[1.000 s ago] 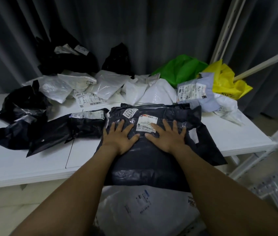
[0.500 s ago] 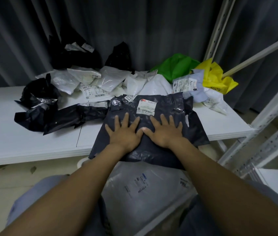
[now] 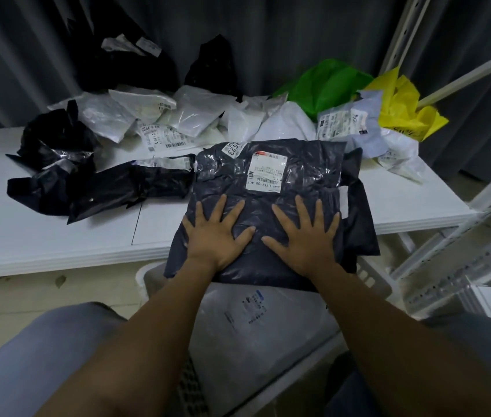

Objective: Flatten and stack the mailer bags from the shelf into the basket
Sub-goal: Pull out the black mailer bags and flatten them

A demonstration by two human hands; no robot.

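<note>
Head camera: the left hand (image 3: 217, 236) and right hand (image 3: 307, 239) lie side by side, palms down, fingers straight and spread wide, pressing flat on a dark grey mailer bag (image 3: 307, 164). The thumbs point toward each other and do not quite meet. The bag lies on the front edge of a white shelf (image 3: 57, 236), and its near edge hangs over past the shelf's rim. A white shipping label (image 3: 266, 173) sits on the bag just beyond the fingertips, with a smaller sticker (image 3: 232, 147) at the far left corner.

Below the overhanging edge stands a white basket (image 3: 148, 275), and a white mailer bag (image 3: 262, 326) with small print lies flat in it.

On the shelf to the left, crumpled black bags (image 3: 130, 188) lie just beside the grey one. Behind it a heap of white bags (image 3: 193, 115) runs along the back, with a green bag (image 3: 325, 85), a yellow bag (image 3: 400, 106) and a pale blue bag (image 3: 355, 124) to the right. A dark curtain (image 3: 268, 31) hangs behind, and a white metal post (image 3: 403, 34) rises at the right.
</note>
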